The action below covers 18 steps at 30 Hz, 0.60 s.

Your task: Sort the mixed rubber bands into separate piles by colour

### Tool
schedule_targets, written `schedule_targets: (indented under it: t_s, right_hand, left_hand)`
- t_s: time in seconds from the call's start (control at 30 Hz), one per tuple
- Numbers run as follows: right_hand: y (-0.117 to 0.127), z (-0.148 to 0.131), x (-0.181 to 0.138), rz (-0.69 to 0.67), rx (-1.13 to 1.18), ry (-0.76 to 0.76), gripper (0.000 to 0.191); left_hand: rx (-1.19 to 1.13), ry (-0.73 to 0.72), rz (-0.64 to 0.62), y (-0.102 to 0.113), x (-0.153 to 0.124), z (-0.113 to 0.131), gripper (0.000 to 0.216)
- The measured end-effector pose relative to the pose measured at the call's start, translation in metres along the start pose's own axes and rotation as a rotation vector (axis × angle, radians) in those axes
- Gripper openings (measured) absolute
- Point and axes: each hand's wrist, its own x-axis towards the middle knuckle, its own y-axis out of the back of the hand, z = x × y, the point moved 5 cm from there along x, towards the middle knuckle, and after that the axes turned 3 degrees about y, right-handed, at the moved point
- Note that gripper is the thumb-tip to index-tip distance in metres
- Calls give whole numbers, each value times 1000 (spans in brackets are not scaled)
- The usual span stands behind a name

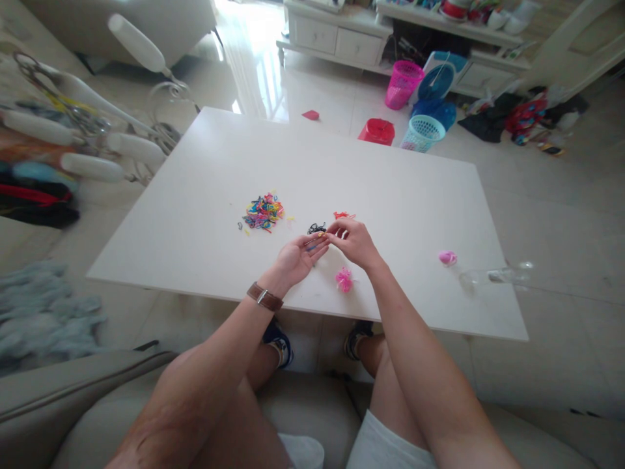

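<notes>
My left hand (299, 256) lies palm up over the white table (195, 195), fingers stretched, with a small band resting on the fingertips. My right hand (355, 240) meets it, its fingers pinched on that small yellowish band (319, 238). A heap of many-coloured small rubber bands (264, 212) lies to the left. A little black bunch (316, 228) and a red-orange bunch (342, 215) lie just beyond my fingers. A pink bunch (344, 279) sits by my right wrist. A brown watch strap wraps my left wrist.
A second pink lump (448, 258) and a clear plastic bottle (495, 277) lying on its side are at the table's right. On the floor beyond stand a pink basket (402, 84), a red tub (377, 131) and a teal basket (422, 133). A drying rack (83, 130) stands left.
</notes>
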Motion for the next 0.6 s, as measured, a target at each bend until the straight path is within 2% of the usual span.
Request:
schedule_targets:
  t_s: [0.17,0.23,0.37,0.47,0.6]
  right_hand:
    - [0,-3,1,16,-14,-8,8]
    - [8,2,1,71,-41,-48,7]
    - [43,36,-8,247,-218,-339,5]
    - [64,66,-21,211,-362,-522,4]
    - [71,88,-34,159,-399,-575,4]
  left_hand:
    - [66,-49,0,-1,-1,1,14]
    - [73,-40,15,0,-2,2,15]
    - [40,3,42,2,-4,4,23]
    - [16,13,38,1,-5,5,31]
    - [6,14,23,-3,-7,6,36]
